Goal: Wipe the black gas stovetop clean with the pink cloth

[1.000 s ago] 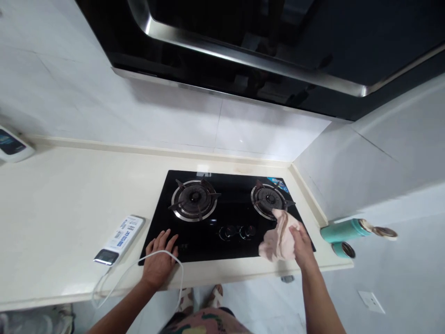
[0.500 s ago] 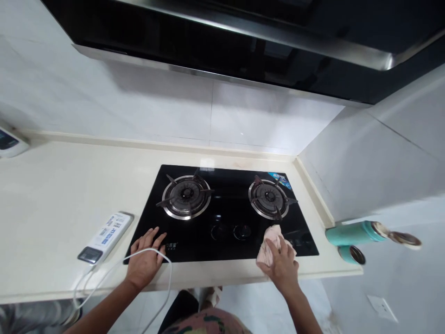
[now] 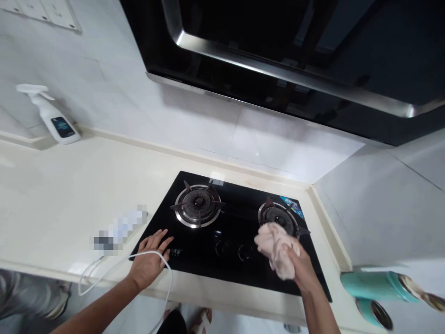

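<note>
Pale pink, crumpled cloth (image 3: 276, 248) is pinched in the right hand (image 3: 299, 260), in front of the right-hand burner with its dark iron pan supports (image 3: 276, 215), whose near edge it partly hides. Half a second ago the cloth lay pressed under the palm near the front edge of the flat black glass cooktop (image 3: 238, 199); now it has moved away from that edge and bunched up, and that strip of glass shows again. It looks raised, so I judge that wiping contact is broken or light here, though the picture does not settle whether it touches.

The left hand (image 3: 149, 260) has stayed on the front left corner of the glass, fingers a little spread and gripping nothing, with a thin white cable (image 3: 169, 283) looping across it. Beyond, on the cream counter (image 3: 114, 171), the white plastic spray bottle (image 3: 55, 118) has come fully into view.
</note>
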Tool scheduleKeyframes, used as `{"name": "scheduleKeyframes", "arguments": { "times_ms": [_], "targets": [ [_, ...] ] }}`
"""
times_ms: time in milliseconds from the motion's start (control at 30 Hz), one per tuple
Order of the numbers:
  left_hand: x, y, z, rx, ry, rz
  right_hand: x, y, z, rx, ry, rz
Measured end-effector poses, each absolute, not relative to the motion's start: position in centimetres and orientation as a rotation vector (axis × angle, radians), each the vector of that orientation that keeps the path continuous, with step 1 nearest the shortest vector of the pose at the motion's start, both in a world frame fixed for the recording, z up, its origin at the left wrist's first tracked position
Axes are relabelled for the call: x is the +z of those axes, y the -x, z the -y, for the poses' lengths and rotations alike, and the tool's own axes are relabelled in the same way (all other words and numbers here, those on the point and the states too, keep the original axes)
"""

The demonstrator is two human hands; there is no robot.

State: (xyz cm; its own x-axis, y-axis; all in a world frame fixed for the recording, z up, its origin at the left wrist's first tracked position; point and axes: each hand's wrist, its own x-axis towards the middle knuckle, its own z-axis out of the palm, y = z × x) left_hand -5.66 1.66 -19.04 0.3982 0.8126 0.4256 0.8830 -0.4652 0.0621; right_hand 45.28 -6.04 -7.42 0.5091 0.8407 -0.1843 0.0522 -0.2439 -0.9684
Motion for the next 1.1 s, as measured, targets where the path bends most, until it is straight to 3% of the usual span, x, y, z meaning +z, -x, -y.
{"name": "scheduleKeyframes", "arguments": {
  "times_ms": [167,367,600,833,1100],
  "targets": [
    [-18.9,5.7,-1.3,-0.642,2.479,1.518,-3.3,-44.0,-7.7,0.766,1.559,1.006],
    [-18.4,5.6,-1.0,-0.633,2.442,1.445,-5.5,-42.2,-18.0,0.399,2.436,1.776],
    [-18.3,5.4,-0.6,-0.622,2.491,1.541,-9.2,-41.1,-17.3,0.156,2.642,2.106],
    [-19.1,5.5,-0.9,-0.657,2.510,1.568,-9.5,-37.3,-10.2,0.022,2.386,2.362],
    [-19.8,5.5,-1.1,-0.692,2.474,1.524,-9.4,-37.4,-6.6,0.600,2.176,2.175]
  ]
}}
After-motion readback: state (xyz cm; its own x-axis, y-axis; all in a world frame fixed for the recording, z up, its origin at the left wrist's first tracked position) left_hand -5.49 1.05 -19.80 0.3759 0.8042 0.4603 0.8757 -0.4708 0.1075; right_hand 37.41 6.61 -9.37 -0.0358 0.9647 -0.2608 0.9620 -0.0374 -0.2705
